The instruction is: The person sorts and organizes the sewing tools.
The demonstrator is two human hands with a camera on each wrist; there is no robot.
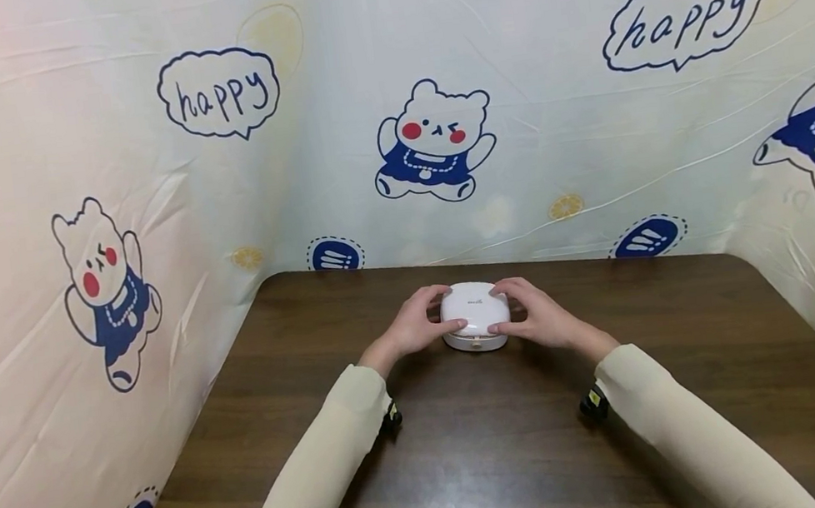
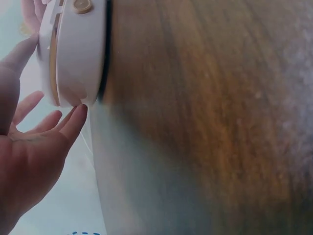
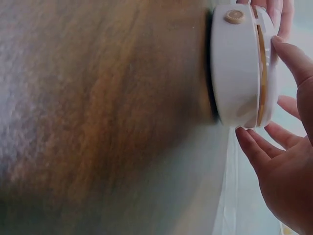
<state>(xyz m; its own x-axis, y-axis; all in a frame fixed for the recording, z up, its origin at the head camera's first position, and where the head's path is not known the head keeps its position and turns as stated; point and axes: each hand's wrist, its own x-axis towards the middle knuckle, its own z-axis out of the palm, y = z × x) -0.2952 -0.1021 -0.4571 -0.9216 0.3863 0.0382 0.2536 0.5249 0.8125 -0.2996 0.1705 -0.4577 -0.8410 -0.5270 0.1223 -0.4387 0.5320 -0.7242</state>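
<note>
A small white rounded-square case (image 1: 473, 305) stands on the brown table, with a small mark on its lid. A round gold-coloured knob (image 3: 235, 16) sits on the front of its base, and a gold band (image 3: 262, 73) runs in the seam below the lid. My left hand (image 1: 413, 323) grips the case's left side, thumb at the lid's front edge and fingers around the side. From the right, my right hand (image 1: 541, 314) holds it the same way, thumb on the lid's front edge (image 3: 274, 63). The inside of the case is hidden.
The dark wood table (image 1: 475, 447) spreads around the case. Pale printed cloth (image 1: 553, 137) hangs behind it and along both sides, with bears and speech bubbles on it. A small black device (image 1: 595, 403) is strapped under the right sleeve's cuff, another (image 1: 392, 417) under the left.
</note>
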